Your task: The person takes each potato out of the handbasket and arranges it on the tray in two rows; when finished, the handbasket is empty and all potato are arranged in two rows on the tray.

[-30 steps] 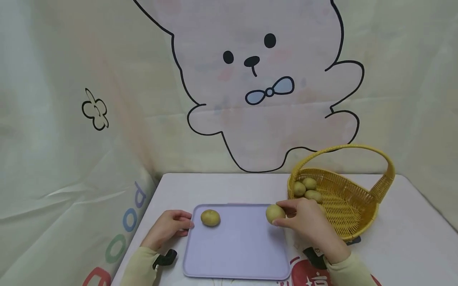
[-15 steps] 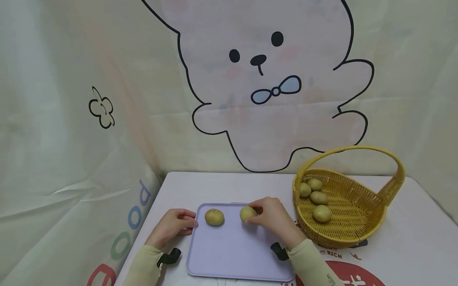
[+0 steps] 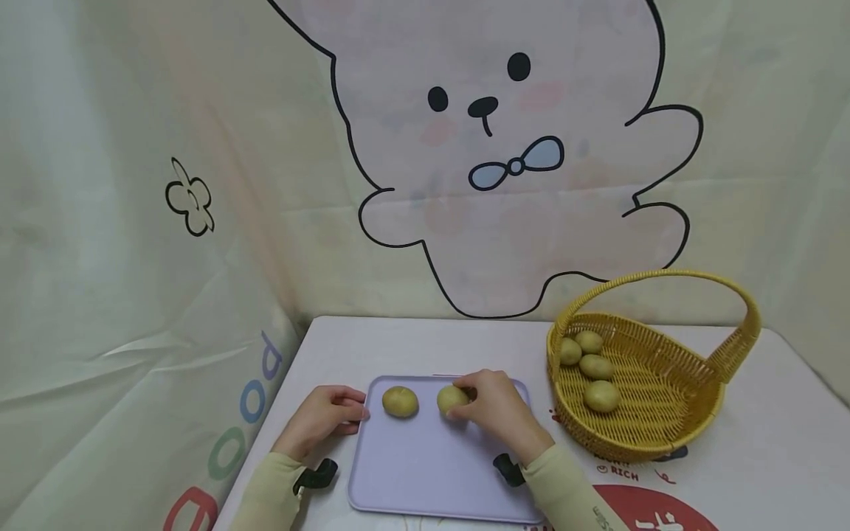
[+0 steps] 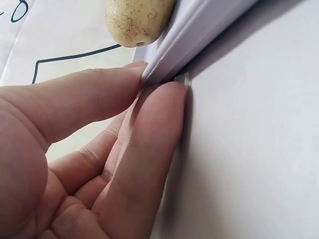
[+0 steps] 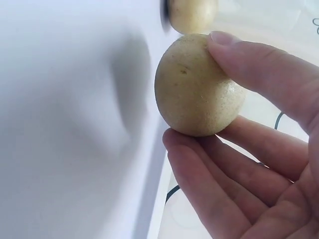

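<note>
A potato [image 3: 452, 400] is pinched between the thumb and fingers of my right hand [image 3: 498, 411], over the back part of the lilac tray [image 3: 425, 472]. In the right wrist view a shadow lies on the tray beside this potato [image 5: 197, 89], with a gap between them. Another potato [image 3: 401, 402] rests on the tray to the left. My left hand [image 3: 322, 419] holds the tray's left rim; the left wrist view shows the thumb on top and a finger [image 4: 154, 124] under the edge.
To the right stands a yellow wicker basket [image 3: 664, 435] with a tall arched handle [image 3: 664, 273] and several potatoes [image 3: 601, 397] at its left side. A printed cloth [image 3: 465, 221] hangs behind the white table [image 3: 372, 346].
My right hand has carried its potato leftward from beside the basket, over the tray, close to the other potato. My left hand keeps its place on the rim. The head view shifted slightly.
</note>
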Tool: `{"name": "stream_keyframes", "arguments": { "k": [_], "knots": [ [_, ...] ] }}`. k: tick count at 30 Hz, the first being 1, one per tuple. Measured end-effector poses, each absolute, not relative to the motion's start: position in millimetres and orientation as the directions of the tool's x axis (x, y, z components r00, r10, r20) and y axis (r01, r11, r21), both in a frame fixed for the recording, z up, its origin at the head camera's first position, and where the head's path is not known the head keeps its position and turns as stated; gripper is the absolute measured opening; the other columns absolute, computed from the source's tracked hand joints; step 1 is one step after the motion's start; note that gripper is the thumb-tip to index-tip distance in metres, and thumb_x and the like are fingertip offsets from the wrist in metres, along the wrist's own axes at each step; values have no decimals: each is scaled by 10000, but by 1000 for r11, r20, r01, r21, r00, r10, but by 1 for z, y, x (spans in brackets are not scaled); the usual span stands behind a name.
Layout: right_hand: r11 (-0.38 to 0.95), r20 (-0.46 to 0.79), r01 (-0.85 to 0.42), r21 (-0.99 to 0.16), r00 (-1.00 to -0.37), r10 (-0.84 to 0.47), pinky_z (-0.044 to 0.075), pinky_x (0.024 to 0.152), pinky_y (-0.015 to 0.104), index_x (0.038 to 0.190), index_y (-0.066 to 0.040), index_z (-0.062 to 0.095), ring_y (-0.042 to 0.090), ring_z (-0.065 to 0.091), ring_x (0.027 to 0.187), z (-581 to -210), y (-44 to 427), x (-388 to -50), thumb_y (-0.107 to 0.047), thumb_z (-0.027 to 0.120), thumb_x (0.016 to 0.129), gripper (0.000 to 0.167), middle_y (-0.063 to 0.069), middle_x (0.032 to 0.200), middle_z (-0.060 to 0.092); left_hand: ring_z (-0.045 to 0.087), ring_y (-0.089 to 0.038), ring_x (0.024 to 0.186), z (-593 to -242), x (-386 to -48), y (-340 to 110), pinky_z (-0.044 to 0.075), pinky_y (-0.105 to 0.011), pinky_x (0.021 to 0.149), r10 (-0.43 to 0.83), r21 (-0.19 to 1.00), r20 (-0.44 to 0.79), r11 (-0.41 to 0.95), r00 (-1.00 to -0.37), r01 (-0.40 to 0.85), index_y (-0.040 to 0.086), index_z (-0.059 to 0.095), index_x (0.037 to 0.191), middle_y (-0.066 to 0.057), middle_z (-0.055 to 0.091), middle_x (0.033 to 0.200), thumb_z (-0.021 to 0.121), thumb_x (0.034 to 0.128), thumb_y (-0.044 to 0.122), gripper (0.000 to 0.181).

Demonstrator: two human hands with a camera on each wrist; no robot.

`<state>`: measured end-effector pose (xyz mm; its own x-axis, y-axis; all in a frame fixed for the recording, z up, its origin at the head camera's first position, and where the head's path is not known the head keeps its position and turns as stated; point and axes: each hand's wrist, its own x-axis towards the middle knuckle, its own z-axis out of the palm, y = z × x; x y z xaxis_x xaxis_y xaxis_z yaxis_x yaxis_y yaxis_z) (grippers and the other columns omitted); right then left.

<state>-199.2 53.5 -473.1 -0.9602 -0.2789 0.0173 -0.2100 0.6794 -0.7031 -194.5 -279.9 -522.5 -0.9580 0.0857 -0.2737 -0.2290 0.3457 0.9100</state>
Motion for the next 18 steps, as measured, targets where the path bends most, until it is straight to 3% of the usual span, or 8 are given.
{"name": "stream_keyframes", "arguments": {
  "k": [18],
  "knots": [
    [684,16,-219,-696,-957,-290,582,822,372,1167,-38,824,139,678,920,-481,44,-204,-166,991,753,465,51,1059,818,733,-141,840,-521,-195,-281,667,-315,754,69,908,-286,337,-956,-247,-42,740,1216,-50,791,960,875,875,95,392]
  ]
}}
